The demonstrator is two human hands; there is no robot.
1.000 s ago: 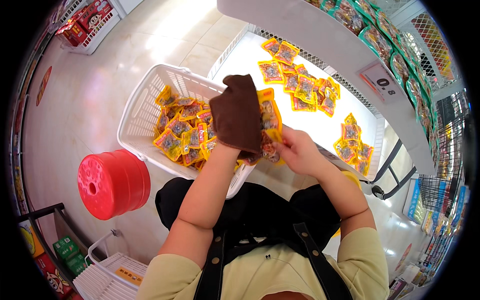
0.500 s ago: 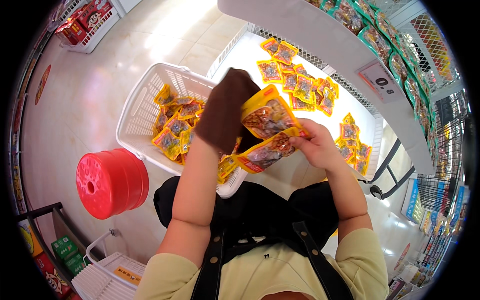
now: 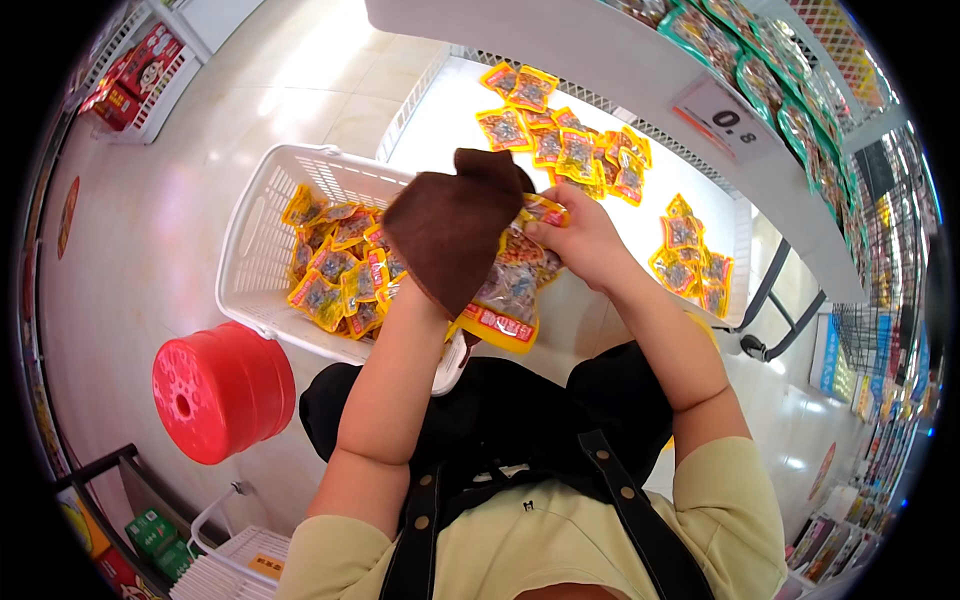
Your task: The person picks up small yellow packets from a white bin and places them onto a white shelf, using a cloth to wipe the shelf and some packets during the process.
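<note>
A brown cloth (image 3: 450, 235) drapes over my left hand and hides its fingers; my left forearm (image 3: 395, 385) shows below it. The cloth lies against a yellow-edged, see-through snack packet (image 3: 505, 305), covering part of it. My right hand (image 3: 580, 235) pinches the yellow upper edge (image 3: 547, 210) of the packaging between thumb and fingers. Whether this is one packet or two cannot be told. Just left of the cloth stands a white plastic basket (image 3: 250, 245), with a heap of similar snack packets (image 3: 335, 262) inside.
Beyond my hands, a white shelf (image 3: 440, 110) holds more yellow packets (image 3: 575, 150). An upper shelf (image 3: 600, 70) with green-edged packets (image 3: 755, 90) overhangs at the right. A red stool (image 3: 225, 393) stands at the left. Another white basket (image 3: 250, 550) sits at lower left.
The brown cloth has swung over and spread across the packaging, hiding more of it. My right hand has moved left and up, and the packaging now hangs more upright.
</note>
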